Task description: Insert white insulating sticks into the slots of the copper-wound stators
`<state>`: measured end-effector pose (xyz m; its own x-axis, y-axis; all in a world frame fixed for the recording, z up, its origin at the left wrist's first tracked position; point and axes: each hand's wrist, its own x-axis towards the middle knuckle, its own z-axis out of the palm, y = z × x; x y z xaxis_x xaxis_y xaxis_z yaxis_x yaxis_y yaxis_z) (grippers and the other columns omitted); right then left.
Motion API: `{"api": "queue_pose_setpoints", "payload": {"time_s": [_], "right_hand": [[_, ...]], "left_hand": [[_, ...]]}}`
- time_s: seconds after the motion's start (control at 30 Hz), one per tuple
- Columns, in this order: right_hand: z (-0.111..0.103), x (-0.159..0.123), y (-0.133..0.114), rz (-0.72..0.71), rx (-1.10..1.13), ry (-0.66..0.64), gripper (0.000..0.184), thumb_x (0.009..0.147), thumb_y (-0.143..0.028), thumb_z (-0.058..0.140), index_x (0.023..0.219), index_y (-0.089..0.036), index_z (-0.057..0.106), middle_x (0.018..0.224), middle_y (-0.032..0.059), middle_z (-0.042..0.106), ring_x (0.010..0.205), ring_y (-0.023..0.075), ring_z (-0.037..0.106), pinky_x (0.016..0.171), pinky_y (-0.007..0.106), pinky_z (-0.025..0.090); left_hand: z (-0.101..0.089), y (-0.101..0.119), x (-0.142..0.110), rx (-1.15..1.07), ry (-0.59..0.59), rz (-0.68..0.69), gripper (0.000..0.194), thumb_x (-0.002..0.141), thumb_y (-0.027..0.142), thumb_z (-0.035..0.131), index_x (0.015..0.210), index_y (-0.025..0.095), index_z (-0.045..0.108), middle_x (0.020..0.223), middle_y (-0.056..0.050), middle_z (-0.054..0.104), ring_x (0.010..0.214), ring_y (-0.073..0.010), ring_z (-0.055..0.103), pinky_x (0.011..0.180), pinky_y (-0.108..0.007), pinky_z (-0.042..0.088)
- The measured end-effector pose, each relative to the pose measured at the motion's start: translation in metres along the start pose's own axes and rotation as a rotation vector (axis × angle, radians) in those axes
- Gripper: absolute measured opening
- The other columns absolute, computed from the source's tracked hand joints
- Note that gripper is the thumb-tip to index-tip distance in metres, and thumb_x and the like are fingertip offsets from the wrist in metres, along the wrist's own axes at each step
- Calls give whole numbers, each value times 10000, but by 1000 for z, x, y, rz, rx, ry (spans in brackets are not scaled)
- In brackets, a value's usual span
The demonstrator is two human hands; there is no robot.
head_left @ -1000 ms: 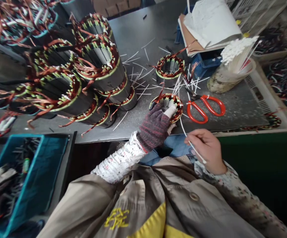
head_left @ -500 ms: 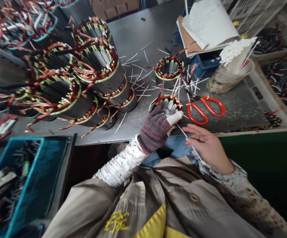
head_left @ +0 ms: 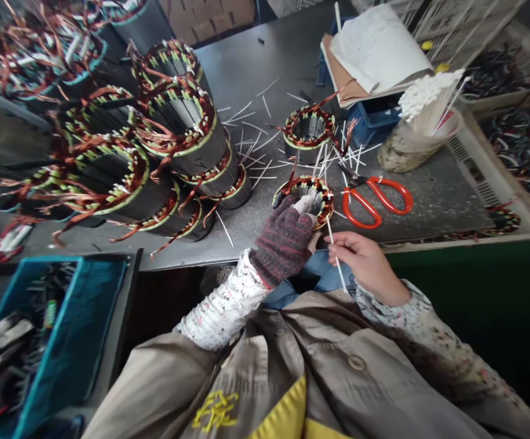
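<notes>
My left hand, in a dark maroon knit glove with pale fingertips, holds the near motor stator at its front rim. Some of its fingers reach over the copper windings into the bore. Just right of it, my bare right hand pinches a thin white cable tie. The tie's upper end meets the stator's right rim, and its tail hangs toward my lap. A second small stator stands behind. Red-handled scissors lie to the right of the near stator.
Tall stacked stators crowd the left side. Cut white strips are scattered over the metal table. At right stand a cup of white cable ties and a notebook on a blue bin. A teal crate sits lower left.
My right hand has moved left and closed its fingers on the cable tie, which now hangs steeper. My left hand's pale fingertips have shifted from the stator's right edge into its bore.
</notes>
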<state>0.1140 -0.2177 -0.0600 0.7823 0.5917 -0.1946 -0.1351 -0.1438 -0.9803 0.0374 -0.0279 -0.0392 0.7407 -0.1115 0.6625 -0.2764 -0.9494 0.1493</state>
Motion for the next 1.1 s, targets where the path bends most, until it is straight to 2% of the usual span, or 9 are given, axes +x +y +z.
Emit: {"api": "queue_pose_setpoints", "payload": {"time_s": [0.13, 0.2, 0.33, 0.57, 0.7, 0.83, 0.97, 1.03, 1.1], "right_hand": [[-2, -8, -17, -16, -126, 99, 423, 780, -617, 719, 653, -220, 651, 485, -20, 549, 474, 126, 527, 530, 271, 457], [-2, -10, -23, -1, -143, 108, 393, 751, -578, 665, 576, -232, 601, 437, -28, 486, 436, 112, 459, 484, 264, 381], [1, -8, -26, 79, -100, 116, 326, 661, -536, 614, 525, -242, 577, 403, -33, 436, 405, 103, 387, 434, 258, 289], [14, 8, -20, 92, 6, 110, 309, 648, -512, 671, 533, -242, 572, 402, -44, 431, 392, 92, 351, 402, 240, 237], [16, 20, -18, 7, 9, 57, 470, 724, -620, 771, 571, -230, 556, 437, -34, 506, 403, 89, 417, 411, 226, 313], [4, 16, -16, 45, 44, -17, 578, 658, -705, 897, 787, -225, 602, 557, -23, 651, 419, 113, 540, 421, 230, 433], [6, 16, -11, 7, 90, 53, 631, 648, -702, 923, 814, -251, 513, 591, -25, 676, 455, 133, 608, 440, 233, 495], [14, 20, -10, -36, 108, 70, 645, 659, -735, 900, 815, -258, 494, 592, -28, 669, 455, 135, 612, 433, 233, 493], [20, 22, -11, -73, 125, 61, 629, 705, -777, 852, 843, -257, 526, 593, -27, 666, 457, 142, 616, 431, 242, 493]], "left_hand": [[2, 1, 1, 33, -3, 12, 162, 1019, 276, 632, 1139, 171, 600, 1171, -143, 777, 1199, -304, 754, 1171, -601, 561], [2, 2, 2, 44, -5, 4, 266, 1034, 270, 611, 1269, 146, 587, 1170, -137, 774, 1167, -286, 761, 1179, -575, 560], [4, 3, 2, 49, -13, -11, 517, 1060, 267, 580, 1524, 77, 456, 1281, -183, 754, 1136, -265, 764, 1228, -565, 523], [9, 0, -1, 9, -67, -62, 555, 1049, 295, 556, 1556, 87, 469, 1169, -158, 781, 1141, -294, 764, 1238, -627, 498], [7, -2, -1, -42, -84, -82, 592, 1045, 291, 521, 1600, 104, 433, 1289, -179, 762, 1241, -300, 744, 1278, -635, 456], [0, -3, -2, -167, -81, -114, 634, 1078, 352, 544, 1654, 163, 359, 1503, -199, 676, 1453, -310, 636, 1315, -605, 427], [1, 0, -2, -411, -35, -187, 604, 1144, 354, 484, 1699, 228, 281, 1528, -169, 667, 1391, -247, 695, 1238, -505, 541], [3, 1, 0, -453, -30, -234, 519, 1157, 330, 445, 1658, 209, 380, 1487, -162, 697, 1327, -227, 734, 1198, -478, 580], [3, 0, 3, -400, -51, -247, 393, 1155, 342, 464, 1498, 194, 586, 1358, -127, 777, 1270, -228, 760, 1210, -503, 576]]}}
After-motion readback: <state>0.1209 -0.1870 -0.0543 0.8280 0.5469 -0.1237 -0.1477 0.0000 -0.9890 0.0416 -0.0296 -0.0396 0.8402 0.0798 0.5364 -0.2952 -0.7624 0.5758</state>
